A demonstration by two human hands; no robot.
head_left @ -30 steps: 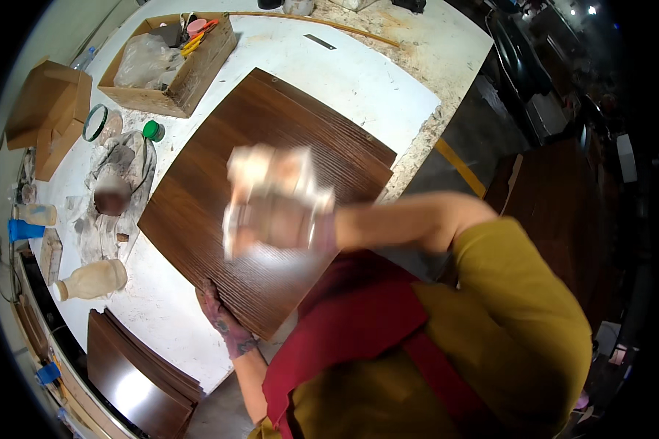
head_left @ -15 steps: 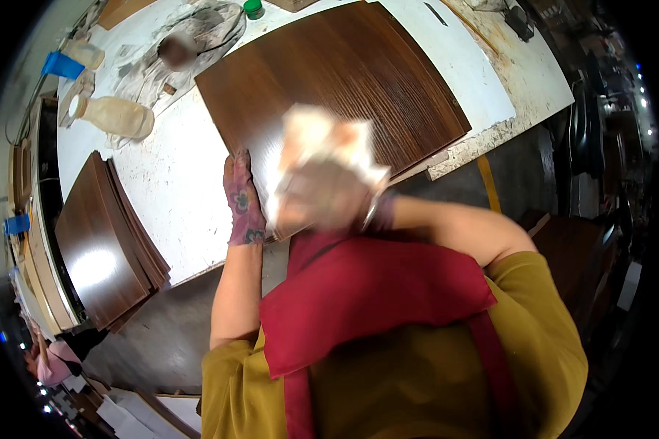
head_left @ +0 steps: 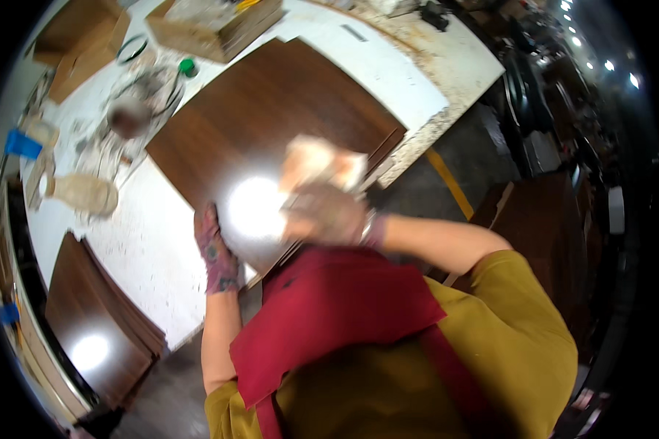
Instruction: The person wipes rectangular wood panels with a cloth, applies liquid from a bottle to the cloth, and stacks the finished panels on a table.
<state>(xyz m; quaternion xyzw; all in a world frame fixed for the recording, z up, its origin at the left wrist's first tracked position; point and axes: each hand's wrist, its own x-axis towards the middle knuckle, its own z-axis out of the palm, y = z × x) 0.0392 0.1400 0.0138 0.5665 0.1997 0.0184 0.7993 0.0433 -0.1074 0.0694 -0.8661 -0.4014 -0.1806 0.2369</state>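
A glossy dark-brown wood-grain panel [head_left: 271,102] lies on top of others on the white table, a bright reflection on its near part. My left hand [head_left: 216,252], in a purple patterned glove, rests along the panel's left edge near the front corner, fingers stretched out. My right hand [head_left: 328,214], gloved and smeared by motion, presses a white cloth [head_left: 322,162] with orange-brown stains against the panel's near right part. Its fingers are blurred, but the cloth sticks out beyond them.
More brown panels [head_left: 88,307] are stacked at the left. A capped plastic bottle [head_left: 84,194], a grey rag [head_left: 154,88], a dark round container [head_left: 129,117] and a green cap [head_left: 187,67] lie beyond. Open cardboard boxes [head_left: 231,45] stand at the back. The table's right edge [head_left: 447,139] borders the floor.
The view has turned, so the table sits further left and lower, and more of the boxes shows. My right hand still has the cloth on the panel; my left hand stays at its edge.
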